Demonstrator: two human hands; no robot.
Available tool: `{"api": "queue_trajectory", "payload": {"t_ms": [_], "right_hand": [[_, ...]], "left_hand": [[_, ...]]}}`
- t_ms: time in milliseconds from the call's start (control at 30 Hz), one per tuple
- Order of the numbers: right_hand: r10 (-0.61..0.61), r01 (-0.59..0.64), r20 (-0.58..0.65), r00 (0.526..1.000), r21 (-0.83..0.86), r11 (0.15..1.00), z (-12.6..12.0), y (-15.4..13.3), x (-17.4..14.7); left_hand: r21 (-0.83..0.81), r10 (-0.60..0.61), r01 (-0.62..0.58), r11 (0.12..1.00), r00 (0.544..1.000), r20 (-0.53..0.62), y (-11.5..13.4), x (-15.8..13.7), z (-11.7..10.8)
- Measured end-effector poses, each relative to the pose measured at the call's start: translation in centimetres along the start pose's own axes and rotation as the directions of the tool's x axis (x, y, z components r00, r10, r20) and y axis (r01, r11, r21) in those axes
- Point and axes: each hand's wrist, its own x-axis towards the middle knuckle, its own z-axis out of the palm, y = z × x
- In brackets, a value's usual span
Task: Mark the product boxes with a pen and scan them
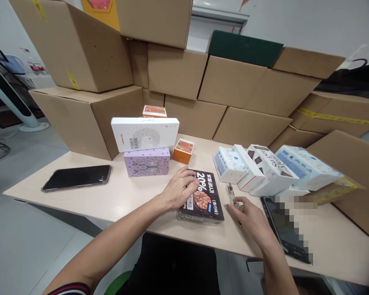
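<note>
A black biscuit box [199, 196] with a picture of a round cookie and a large "20%" lies flat near the table's front edge. My left hand [181, 188] rests on the upper left part of this box, palm down, fingers stretched over its top and not wrapped round it. Just right of the box, my right hand [247, 215] is low over the table, thumb and fingers closed round a slim pen-like tool [231, 194]. One clear and silvery end of the tool points away from me; its middle is hidden by the fingers.
A white power bank box [146, 135] stands on a purple box [147, 162], with an orange box [183, 151] beside. A phone [76, 178] lies left. Several white boxes [272, 170] and a dark tablet [284, 229] are right. Cardboard boxes [190, 116] wall the back.
</note>
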Motion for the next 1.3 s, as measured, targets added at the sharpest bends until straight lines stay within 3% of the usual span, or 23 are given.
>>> {"api": "queue_trajectory", "payload": {"t_ms": [133, 200, 267, 367, 433, 500, 600, 667, 767, 900, 1100, 1200, 1300], "right_hand": [[0.089, -0.097, -0.044, 0.995, -0.215, 0.972, 0.3, -1.0, 0.1], [0.116, -0.128, -0.062, 0.991, -0.243, 0.962, 0.2, -1.6, -0.2], [0.130, -0.168, -0.157, 0.979, -0.254, 0.953, -0.1, -1.7, -1.1], [0.110, -0.268, -0.421, 0.900, -0.338, 0.902, -0.7, -0.3, -3.3], [0.128, -0.360, -0.516, 0.847, -0.380, 0.852, -1.3, 1.6, -4.6], [0.258, -0.462, -0.485, 0.835, -0.367, 0.807, -1.9, 3.8, -5.4], [0.438, -0.531, -0.315, 0.842, -0.342, 0.775, -2.4, 6.8, -5.4], [0.458, -0.522, -0.255, 0.852, -0.335, 0.784, -2.5, 7.9, -5.0], [0.437, -0.521, -0.302, 0.847, -0.316, 0.793, -2.2, 8.0, -4.7], [0.411, -0.510, -0.387, 0.825, -0.200, 0.836, -1.7, 6.4, -5.8], [0.453, -0.391, -0.394, 0.800, 0.231, 0.891, -0.5, 0.4, -8.2], [0.398, -0.239, -0.421, 0.815, 0.381, 0.893, 0.5, -3.8, -8.1], [0.253, -0.037, -0.505, 0.825, 0.398, 0.917, 1.5, -7.5, -7.1]], "left_hand": [[-0.029, -0.021, 0.021, 0.999, 1.000, -0.007, -0.1, 0.1, 0.0], [-0.035, -0.030, 0.030, 0.999, 1.000, -0.008, -0.2, 0.1, 0.0], [-0.041, -0.031, 0.031, 0.999, 0.999, -0.007, -0.1, 0.1, 0.0], [-0.056, -0.030, 0.030, 0.998, 0.999, -0.011, 0.0, 0.1, 0.0], [-0.069, -0.033, 0.032, 0.997, 0.999, -0.017, 0.0, 0.1, 0.0], [-0.090, -0.043, 0.041, 0.995, 0.999, -0.022, 0.0, 0.1, -0.1], [-0.135, -0.070, 0.066, 0.989, 0.997, -0.026, 0.0, 0.3, -0.1], [-0.161, -0.081, 0.076, 0.984, 0.996, -0.025, 0.0, 0.4, -0.1], [-0.178, -0.082, 0.075, 0.981, 0.996, -0.031, 0.1, 0.4, -0.1], [-0.196, -0.075, 0.063, 0.979, 0.996, -0.055, 0.0, 0.5, -0.1], [-0.191, -0.065, 0.041, 0.981, 0.990, -0.122, -0.1, 0.3, 0.1], [-0.220, -0.052, 0.007, 0.976, 0.978, -0.202, 0.1, 0.1, 0.0], [-0.286, -0.058, -0.009, 0.958, 0.973, -0.224, 0.0, 0.1, 0.0]]}}
